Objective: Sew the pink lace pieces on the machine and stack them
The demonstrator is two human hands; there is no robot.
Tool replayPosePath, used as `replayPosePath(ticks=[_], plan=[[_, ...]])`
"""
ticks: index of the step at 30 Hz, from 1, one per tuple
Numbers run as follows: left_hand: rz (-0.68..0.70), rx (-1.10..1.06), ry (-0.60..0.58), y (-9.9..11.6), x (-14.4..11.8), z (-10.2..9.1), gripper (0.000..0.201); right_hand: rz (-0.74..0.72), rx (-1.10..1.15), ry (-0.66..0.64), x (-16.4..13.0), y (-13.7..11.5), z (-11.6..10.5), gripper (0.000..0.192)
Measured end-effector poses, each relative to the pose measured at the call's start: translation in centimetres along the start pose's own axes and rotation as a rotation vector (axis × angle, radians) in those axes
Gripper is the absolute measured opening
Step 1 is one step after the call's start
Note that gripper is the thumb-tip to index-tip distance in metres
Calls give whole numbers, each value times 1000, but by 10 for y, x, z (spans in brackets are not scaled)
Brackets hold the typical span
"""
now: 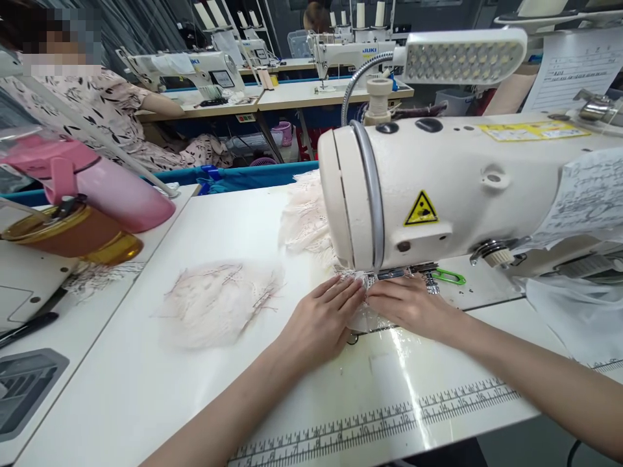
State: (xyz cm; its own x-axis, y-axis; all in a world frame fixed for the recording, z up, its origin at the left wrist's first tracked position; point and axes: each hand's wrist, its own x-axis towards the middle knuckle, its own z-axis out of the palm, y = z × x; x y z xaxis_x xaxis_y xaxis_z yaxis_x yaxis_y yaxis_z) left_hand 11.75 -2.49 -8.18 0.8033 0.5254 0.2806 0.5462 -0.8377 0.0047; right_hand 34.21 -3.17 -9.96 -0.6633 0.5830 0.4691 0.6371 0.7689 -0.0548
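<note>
A cream sewing machine (438,188) stands on the white table (146,363). A small piece of pale lace (363,311) lies under the machine's head by the presser foot. My left hand (321,321) rests flat on the lace's left side, fingers pointing toward the needle area. My right hand (411,305) presses the lace from the right, fingertips meeting the left hand's. Both hands hold the lace down on the table. More lace (306,220) is piled behind the machine head.
A heap of pale lace pieces (217,301) lies left of my hands. Green-handled snips (448,277) sit under the machine arm. A pink bottle (107,188) and an amber jar (73,237) stand at far left. A measuring scale (379,421) runs along the table's front. Another person (97,110) sits at back left.
</note>
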Motion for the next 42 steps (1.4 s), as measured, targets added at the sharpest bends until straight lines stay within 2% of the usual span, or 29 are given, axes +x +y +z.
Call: replayPosePath(ticks=[7,15,19,28,32,37,42], plan=[[-29,38,44,7,1,2,46,7,-6,16,-1,1,1,25],[-72,79,38,13,0,3,48,0,-8,8,-3,2,-4,25],[-68,106,66,15,0,3,44,-1,-109,34,-2,2,-8,24],[-61,153,45,18,0,3,43,-33,-389,142,1,2,-18,22],[-70,154,75,19,1,4,41,-26,-364,154,1,3,-19,20],[-98,172,74,19,3,5,40,35,-305,107,0,4,-18,22],[-117,183,81,20,4,6,41,38,-168,83,-7,8,-12,33]])
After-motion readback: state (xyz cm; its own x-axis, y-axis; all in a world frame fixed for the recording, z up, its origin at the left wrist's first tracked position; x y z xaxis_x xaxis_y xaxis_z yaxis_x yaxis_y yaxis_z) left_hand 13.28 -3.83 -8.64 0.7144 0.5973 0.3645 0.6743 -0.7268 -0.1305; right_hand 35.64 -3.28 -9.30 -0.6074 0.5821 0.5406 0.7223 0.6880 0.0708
